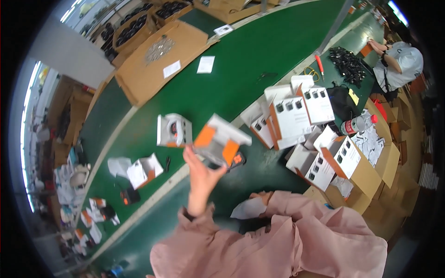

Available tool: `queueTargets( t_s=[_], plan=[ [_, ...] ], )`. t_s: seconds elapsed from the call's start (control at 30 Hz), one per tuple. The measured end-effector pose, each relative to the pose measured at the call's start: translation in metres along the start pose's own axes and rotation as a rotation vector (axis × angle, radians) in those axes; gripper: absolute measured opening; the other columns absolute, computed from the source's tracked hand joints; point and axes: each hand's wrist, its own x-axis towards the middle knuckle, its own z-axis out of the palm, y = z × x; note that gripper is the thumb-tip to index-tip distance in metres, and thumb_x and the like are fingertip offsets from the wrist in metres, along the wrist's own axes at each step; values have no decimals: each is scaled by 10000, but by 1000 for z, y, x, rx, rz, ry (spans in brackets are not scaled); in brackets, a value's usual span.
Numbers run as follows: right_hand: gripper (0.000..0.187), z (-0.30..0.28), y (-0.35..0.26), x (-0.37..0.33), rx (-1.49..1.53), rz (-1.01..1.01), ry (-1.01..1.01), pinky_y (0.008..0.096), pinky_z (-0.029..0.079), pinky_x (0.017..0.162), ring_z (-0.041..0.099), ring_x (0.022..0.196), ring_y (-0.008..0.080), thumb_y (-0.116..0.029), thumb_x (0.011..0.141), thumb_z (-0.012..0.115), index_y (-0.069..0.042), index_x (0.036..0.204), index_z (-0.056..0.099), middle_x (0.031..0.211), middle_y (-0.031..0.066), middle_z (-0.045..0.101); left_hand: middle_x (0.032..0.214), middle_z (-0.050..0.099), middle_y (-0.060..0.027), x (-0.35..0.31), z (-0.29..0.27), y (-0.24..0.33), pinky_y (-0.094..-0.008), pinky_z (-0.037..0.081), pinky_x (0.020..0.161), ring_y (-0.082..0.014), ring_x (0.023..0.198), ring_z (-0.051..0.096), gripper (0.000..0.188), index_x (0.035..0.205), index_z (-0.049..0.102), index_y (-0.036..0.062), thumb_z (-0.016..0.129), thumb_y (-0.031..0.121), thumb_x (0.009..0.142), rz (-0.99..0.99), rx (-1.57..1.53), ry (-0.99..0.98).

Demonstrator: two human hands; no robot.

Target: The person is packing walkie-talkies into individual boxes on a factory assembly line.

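Note:
My left hand (pixel 201 178) grips an open white box (pixel 221 134) with orange inner flaps, held up over the green work surface and tilted. Just behind its lower right corner lies a black device with orange buttons (pixel 238 160), partly hidden by the box. Lower down, my right hand (pixel 266 197) is mostly covered by its pink sleeve and seems closed around a whitish, crumpled plastic bag (pixel 248 208). Left of the held box, another open white box (pixel 174 130) stands on the green belt with a dark item inside.
Several open white boxes (pixel 291 118) stand at the right, beside a carton (pixel 389 162) and a bottle (pixel 353 125). A small open box (pixel 144 171) and a black device (pixel 130 196) lie at the left. A cardboard tray (pixel 162 55) is at the back; a co-worker (pixel 398 65) sits far right.

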Motion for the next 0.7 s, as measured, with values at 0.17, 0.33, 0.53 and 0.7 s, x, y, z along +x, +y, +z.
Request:
queueTargets(
  t_s=[0.17,0.33,0.53,0.7],
  plan=[
    [593,-74,-121,-90,-51,-154,-272,349,470,876,591,1010,258,-347,802,574,-281,1358,381,1079,89,623,1363,89,-290,-205,-1,-20,-491,307,1036,-430,1251,274,1347,1400,-106,-24,870,184,495,-492,-161,362],
    [1040,-84,-236,-79,-532,-34,-397,411,519,750,635,840,355,-191,570,771,-307,1427,194,1071,94,625,1354,164,-300,-262,7,-6,-498,245,1045,-447,1251,250,1309,1401,-95,-29,853,220,534,-628,-93,331],
    [639,-46,-211,-34,-794,-4,-88,450,477,787,612,883,399,-425,815,515,-359,1398,259,1010,176,619,1470,120,-219,-244,-60,-24,-464,145,1095,-383,1366,97,1093,1441,-18,55,715,167,638,-216,-327,119],
    [731,-57,-236,-31,-792,132,-236,419,504,772,616,859,387,-231,689,678,-297,1341,354,1047,195,606,1255,479,-163,-208,-65,-67,-361,312,1015,-309,1200,429,561,1333,364,43,525,302,862,-270,-530,-120]
  ],
)
